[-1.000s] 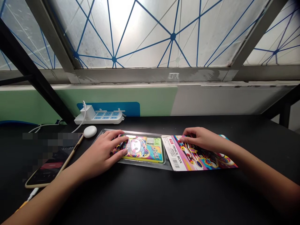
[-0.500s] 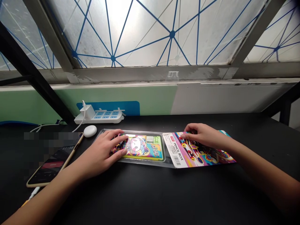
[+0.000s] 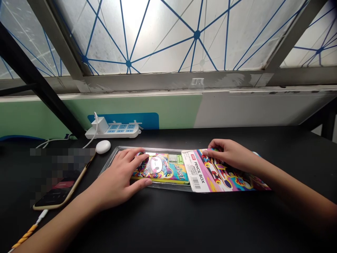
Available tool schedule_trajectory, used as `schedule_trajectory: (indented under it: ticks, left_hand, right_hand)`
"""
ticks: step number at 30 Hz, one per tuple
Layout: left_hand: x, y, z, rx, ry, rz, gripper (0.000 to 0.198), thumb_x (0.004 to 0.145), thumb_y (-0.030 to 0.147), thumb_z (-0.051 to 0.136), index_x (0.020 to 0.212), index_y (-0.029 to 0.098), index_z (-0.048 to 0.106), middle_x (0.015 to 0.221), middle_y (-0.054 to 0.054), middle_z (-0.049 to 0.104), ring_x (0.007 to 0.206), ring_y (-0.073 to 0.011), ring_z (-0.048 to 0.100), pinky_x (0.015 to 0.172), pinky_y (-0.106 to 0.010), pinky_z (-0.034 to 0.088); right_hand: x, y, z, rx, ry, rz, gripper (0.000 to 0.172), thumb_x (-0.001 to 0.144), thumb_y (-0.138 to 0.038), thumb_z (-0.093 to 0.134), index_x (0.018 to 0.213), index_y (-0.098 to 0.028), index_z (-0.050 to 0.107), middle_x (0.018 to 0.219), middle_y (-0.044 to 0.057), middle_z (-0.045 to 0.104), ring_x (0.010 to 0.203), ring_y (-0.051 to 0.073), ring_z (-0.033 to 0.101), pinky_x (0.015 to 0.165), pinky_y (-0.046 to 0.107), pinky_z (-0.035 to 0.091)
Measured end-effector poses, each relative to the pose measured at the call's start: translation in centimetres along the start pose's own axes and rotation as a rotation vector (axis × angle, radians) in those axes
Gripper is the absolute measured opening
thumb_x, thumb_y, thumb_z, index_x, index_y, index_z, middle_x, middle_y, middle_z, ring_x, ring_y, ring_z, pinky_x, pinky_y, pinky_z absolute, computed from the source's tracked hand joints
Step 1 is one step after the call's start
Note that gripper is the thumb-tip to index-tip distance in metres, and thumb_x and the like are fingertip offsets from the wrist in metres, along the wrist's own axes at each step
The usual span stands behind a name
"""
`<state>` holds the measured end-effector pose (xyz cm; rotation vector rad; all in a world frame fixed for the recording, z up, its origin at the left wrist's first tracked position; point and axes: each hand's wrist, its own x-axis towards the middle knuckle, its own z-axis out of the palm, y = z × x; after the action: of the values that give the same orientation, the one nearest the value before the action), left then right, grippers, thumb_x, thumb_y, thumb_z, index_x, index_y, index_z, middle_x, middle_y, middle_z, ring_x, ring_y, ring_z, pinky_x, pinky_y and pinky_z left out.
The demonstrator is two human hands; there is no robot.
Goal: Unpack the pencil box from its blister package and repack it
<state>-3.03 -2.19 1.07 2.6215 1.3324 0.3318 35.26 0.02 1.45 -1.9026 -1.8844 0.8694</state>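
Observation:
A colourful pencil box [image 3: 163, 168] with a cartoon character and the word SPORT lies in a clear plastic tray [image 3: 168, 187] on the black table. My left hand [image 3: 126, 172] spans the left part of the box, fingers at its far side and thumb along the near edge. To the right is a printed cardboard card [image 3: 210, 175] marked PENCIL BOX, its left edge overlapping the right end of the tray and box. Thumb and curled fingers of my right hand [image 3: 223, 151] pinch the card's far edge.
A phone [image 3: 60, 193] with a cable [image 3: 28, 232] lies at the left, next to a small white rounded case [image 3: 103, 147]. Behind them a white power strip [image 3: 121, 130] with a plugged-in charger [image 3: 99, 124] stands by the wall. Black metal posts rise at both sides.
My left hand has shifted slightly right and nearer, its thumb lower on the box. The pencil box sits a little further right, under the card's left edge. My right hand keeps its pinch.

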Motion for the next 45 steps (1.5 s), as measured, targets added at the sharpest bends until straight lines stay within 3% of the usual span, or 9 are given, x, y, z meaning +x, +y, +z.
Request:
schedule_trajectory:
  ticks: [10,17,23,30,35,40,45]
  left_hand:
    - [0.0,-0.6,0.1,0.054,0.011,0.054,0.060,0.094,0.060,0.055,0.145,0.028,0.051,0.154,-0.010,0.046,0.137,-0.0376,0.042,0.112,-0.055,0.037]
    - [0.0,-0.6,-0.1,0.056,-0.010,0.058,0.064,0.092,0.060,0.057,0.147,0.028,0.049,0.154,-0.011,0.045,0.139,-0.0384,0.040,0.113,-0.056,0.037]
    - [0.0,-0.4,0.1,0.059,0.002,0.068,0.079,0.082,0.068,0.068,0.146,0.027,0.049,0.154,-0.012,0.045,0.138,-0.0395,0.040,0.112,-0.056,0.039]
    - [0.1,-0.2,0.4,0.076,0.024,0.062,0.075,0.085,0.067,0.065,0.146,0.026,0.049,0.154,-0.012,0.045,0.137,-0.0388,0.041,0.112,-0.054,0.040]
    - [0.2,-0.5,0.4,0.107,0.014,0.078,0.077,0.084,0.069,0.064,0.147,0.027,0.047,0.154,-0.011,0.045,0.137,-0.0386,0.041,0.112,-0.054,0.038]
    - [0.3,-0.6,0.3,0.119,0.010,0.095,0.076,0.086,0.068,0.063,0.148,0.027,0.046,0.155,-0.012,0.045,0.136,-0.0388,0.041,0.112,-0.055,0.038]
    - [0.3,-0.5,0.4,0.145,0.019,0.108,0.076,0.086,0.068,0.062,0.148,0.026,0.046,0.155,-0.012,0.045,0.136,-0.0387,0.042,0.111,-0.054,0.039]
  right_hand:
    - [1.2,1.9,-1.5,-0.054,-0.016,-0.039,0.047,0.073,-0.070,0.072,0.079,-0.024,0.066,0.066,-0.001,0.066,0.057,0.016,0.056,0.050,0.027,0.039]
    - [0.5,0.8,-2.4,-0.174,0.043,-0.031,0.050,0.074,-0.073,0.067,0.080,-0.024,0.065,0.071,0.001,0.068,0.064,0.019,0.059,0.053,0.028,0.041]
    - [0.0,0.3,-2.1,-0.185,0.077,-0.029,0.049,0.076,-0.073,0.065,0.081,-0.024,0.066,0.070,0.001,0.069,0.063,0.020,0.061,0.052,0.029,0.041]
    - [-0.2,0.0,-0.7,-0.188,0.091,-0.043,0.047,0.080,-0.072,0.061,0.082,-0.025,0.066,0.074,0.002,0.072,0.064,0.020,0.064,0.053,0.029,0.042]
    - [-0.2,0.0,-1.3,-0.177,0.047,-0.035,0.047,0.081,-0.072,0.061,0.083,-0.026,0.065,0.072,0.001,0.072,0.066,0.021,0.064,0.054,0.030,0.042]
    - [-0.4,-0.2,-1.1,-0.226,0.022,-0.086,0.046,0.085,-0.071,0.057,0.088,-0.025,0.064,0.089,0.004,0.074,0.078,0.024,0.067,0.062,0.032,0.046]
    - [-1.7,-1.6,1.2,-0.151,0.000,-0.190,0.061,0.077,-0.071,0.067,0.120,-0.029,0.061,0.117,0.007,0.070,0.104,0.030,0.065,0.079,0.035,0.051]
